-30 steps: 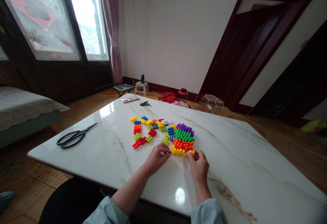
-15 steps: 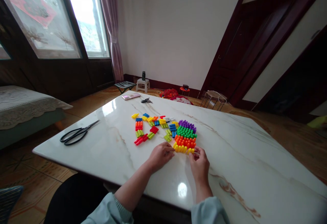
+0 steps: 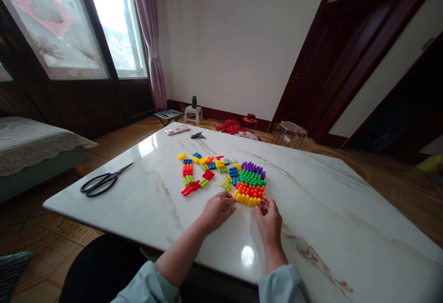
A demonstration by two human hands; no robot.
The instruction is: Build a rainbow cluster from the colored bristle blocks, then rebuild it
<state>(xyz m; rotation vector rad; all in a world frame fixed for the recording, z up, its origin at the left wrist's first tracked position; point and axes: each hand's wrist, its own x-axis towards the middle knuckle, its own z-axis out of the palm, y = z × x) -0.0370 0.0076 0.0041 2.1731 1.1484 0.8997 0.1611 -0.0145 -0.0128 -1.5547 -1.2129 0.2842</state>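
Observation:
A panel of glossy beads [image 3: 252,181] lies on the marble-patterned table [image 3: 148,215], with bands of purple, green, orange and yellow. My left hand [image 3: 217,210] rests at the left end of the nearest band, the yellow bead row [image 3: 247,199]. Its fingers are pinched together by the end bead. At the row's right end is my right hand [image 3: 269,216], thumb and fingertips closed near the last yellow beads. What lies between the fingertips of either hand is too small to tell. Left of the panel, small bundles of colored tube-like beads [image 3: 188,169] are scattered in several groups.
Black-handled scissors [image 3: 104,181] lie on the table's left side. Toward the far corner are a pink phone [image 3: 176,129] and a set of keys [image 3: 198,135]. Beyond the table stand a white stool [image 3: 193,115] and a round-topped metal stool [image 3: 290,130].
The gap in the yellow row near its right end has closed, with the end beads now against the others. My right hand has shifted slightly left; my left hand stays put.

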